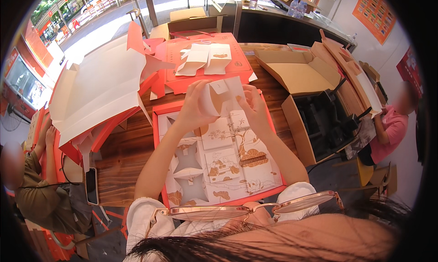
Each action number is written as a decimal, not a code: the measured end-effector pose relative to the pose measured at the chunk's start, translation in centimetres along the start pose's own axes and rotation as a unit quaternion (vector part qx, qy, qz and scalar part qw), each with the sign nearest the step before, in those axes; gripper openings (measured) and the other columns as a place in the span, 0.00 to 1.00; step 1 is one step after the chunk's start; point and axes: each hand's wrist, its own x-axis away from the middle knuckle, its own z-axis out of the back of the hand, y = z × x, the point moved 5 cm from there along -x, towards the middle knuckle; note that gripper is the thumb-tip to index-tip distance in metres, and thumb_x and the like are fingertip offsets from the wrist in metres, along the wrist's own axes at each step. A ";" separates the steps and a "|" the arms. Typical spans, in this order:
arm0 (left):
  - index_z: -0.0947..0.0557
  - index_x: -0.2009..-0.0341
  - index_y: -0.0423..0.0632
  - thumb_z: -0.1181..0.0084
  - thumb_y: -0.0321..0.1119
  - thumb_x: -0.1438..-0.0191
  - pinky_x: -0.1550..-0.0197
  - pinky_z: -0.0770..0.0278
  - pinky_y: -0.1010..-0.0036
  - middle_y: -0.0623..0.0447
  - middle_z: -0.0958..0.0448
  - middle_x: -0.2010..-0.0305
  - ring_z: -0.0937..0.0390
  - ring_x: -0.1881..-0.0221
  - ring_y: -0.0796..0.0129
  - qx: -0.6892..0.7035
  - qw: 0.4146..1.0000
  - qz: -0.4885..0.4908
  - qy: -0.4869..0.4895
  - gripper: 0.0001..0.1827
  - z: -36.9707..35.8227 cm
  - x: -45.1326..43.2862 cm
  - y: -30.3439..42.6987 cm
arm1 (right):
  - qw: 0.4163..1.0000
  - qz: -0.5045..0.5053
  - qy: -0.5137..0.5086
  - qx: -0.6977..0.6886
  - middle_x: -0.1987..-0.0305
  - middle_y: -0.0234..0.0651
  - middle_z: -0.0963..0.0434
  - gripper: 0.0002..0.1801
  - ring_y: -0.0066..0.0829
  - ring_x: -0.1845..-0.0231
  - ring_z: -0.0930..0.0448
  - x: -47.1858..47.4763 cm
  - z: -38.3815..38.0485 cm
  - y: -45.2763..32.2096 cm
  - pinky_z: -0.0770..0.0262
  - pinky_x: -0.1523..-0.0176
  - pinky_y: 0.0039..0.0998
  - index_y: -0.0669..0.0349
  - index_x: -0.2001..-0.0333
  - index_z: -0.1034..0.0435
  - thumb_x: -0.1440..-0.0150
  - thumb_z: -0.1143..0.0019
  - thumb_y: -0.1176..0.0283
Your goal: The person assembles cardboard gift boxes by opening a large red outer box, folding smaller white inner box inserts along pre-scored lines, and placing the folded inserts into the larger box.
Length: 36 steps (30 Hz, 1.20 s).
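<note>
Between my two hands is a small white paperboard box (215, 96) with an open end, raised over a red-rimmed gift box (219, 205). My left hand (196, 106) grips its left side, fingers on top and thumb below. On its right, my right hand (252, 108) holds a raised white flap between thumb and fingers. Inside the gift box, white inserts with gold-brown drawings (221, 165) fill the middle and right, and star-shaped openings (191, 187) run down the left side. Beyond it, several folded white cartons (219, 58) lie on a red printed box lid (239, 60).
A large white-and-red carton (102, 80) stands at left, a smartphone (91, 185) near the wooden table's (118, 166) edge. At right is an open brown cardboard box (301, 132) with black equipment. People sit at the far left (44, 200) and right (391, 132); bottles stand on a counter behind.
</note>
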 end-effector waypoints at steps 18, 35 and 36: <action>0.44 0.39 0.52 0.23 0.34 0.73 0.33 0.46 0.57 0.52 0.38 0.40 0.41 0.36 0.62 0.126 0.985 0.101 -0.052 0.56 -0.4 0.2 -1.5 | 0.974 -0.085 -0.031 -0.207 0.70 0.27 0.27 0.18 0.16 0.72 0.27 -0.5 0.8 0.6 0.31 0.72 0.23 0.60 0.61 0.33 0.36 0.59 0.55; 0.37 0.39 0.47 0.41 0.35 0.50 0.40 0.38 0.67 0.51 0.34 0.41 0.36 0.40 0.66 0.338 0.916 0.192 -0.102 0.33 -0.8 0.8 -3.3 | 0.956 -0.108 -0.121 -0.243 0.75 0.27 0.30 0.18 0.16 0.78 0.31 0.0 -0.4 0.6 0.35 0.74 0.21 0.63 0.60 0.31 0.36 0.58 0.58; 0.35 0.40 0.46 0.42 0.34 0.49 0.41 0.36 0.68 0.52 0.32 0.44 0.34 0.43 0.68 0.315 0.927 0.182 -0.094 0.31 -0.8 0.7 -3.3 | 0.960 -0.102 -0.133 -0.222 0.76 0.27 0.30 0.18 0.16 0.78 0.31 0.1 -0.6 0.4 0.35 0.74 0.21 0.63 0.61 0.31 0.36 0.58 0.58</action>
